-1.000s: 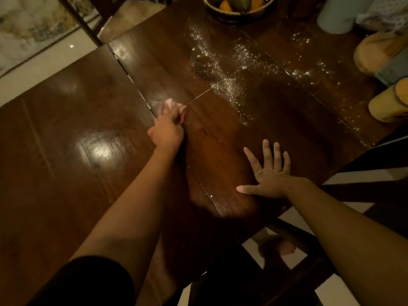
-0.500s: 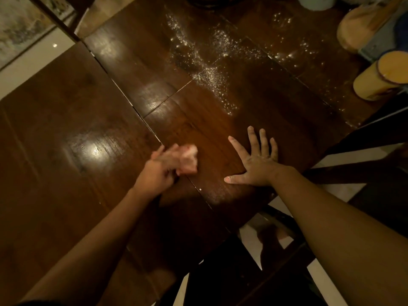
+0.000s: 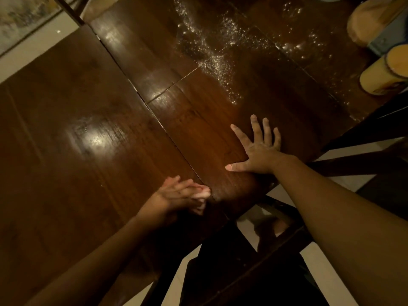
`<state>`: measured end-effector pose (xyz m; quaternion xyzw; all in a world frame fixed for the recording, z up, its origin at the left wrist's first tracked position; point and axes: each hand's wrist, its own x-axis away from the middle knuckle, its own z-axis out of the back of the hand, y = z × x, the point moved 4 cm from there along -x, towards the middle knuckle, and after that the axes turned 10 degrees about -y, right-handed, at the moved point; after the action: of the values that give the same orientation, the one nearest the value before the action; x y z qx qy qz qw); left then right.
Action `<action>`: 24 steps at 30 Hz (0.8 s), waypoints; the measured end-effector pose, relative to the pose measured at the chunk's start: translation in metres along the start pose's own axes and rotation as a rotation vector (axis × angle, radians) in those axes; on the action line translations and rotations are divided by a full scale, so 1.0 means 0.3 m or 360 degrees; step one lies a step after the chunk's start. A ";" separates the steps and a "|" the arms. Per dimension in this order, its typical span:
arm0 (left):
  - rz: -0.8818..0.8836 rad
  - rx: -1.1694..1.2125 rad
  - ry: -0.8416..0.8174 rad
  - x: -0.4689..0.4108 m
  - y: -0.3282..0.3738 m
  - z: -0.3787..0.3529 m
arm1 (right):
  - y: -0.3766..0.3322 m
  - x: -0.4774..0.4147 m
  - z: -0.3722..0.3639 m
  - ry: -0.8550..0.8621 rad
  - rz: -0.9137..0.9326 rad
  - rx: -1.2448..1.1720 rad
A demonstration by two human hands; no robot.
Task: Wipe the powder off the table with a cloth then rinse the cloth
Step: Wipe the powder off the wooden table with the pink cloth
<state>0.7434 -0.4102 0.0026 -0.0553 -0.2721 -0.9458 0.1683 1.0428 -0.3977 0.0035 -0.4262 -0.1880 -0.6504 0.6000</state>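
Left hand (image 3: 176, 195) clamped on cloth (image 3: 202, 195) near worktop (image 3: 77, 107) near edge; right hand (image 3: 258, 151) flat, fingers spread. Powder (image 3: 218, 62) toward far edge.

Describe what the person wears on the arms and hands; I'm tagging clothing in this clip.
Both forearms are bare to the frame's edge, no sleeve showing. The left hand is motion-blurred. The right hand shows no glove, ring or watch.

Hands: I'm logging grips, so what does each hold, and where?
The left hand is closed around a bunched pale cloth, one end poking past the fingers. The right hand holds nothing, flat on the table.
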 end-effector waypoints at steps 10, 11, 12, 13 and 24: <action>0.1380 0.0324 0.0772 -0.246 0.047 0.113 | 0.004 0.004 0.002 0.0031 0.0048 -0.0030; 0.1193 0.0263 0.0480 -0.285 0.130 0.083 | 0.010 0.009 0.006 0.0036 0.0069 -0.0037; 0.0931 0.0175 0.0200 -0.299 0.206 0.045 | 0.022 0.015 0.010 0.0054 0.0093 -0.0036; 0.0559 0.0102 0.0061 -0.290 0.278 0.011 | 0.041 0.023 0.016 0.0092 0.0121 -0.0027; 0.1568 0.0291 0.0775 0.249 -0.024 0.035 | 0.152 0.110 -0.045 0.0427 0.0246 0.0000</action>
<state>0.6710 -0.4205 0.0226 0.0588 -0.2482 -0.7134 0.6527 1.0840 -0.4378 0.0095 -0.3487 -0.0728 -0.6533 0.6681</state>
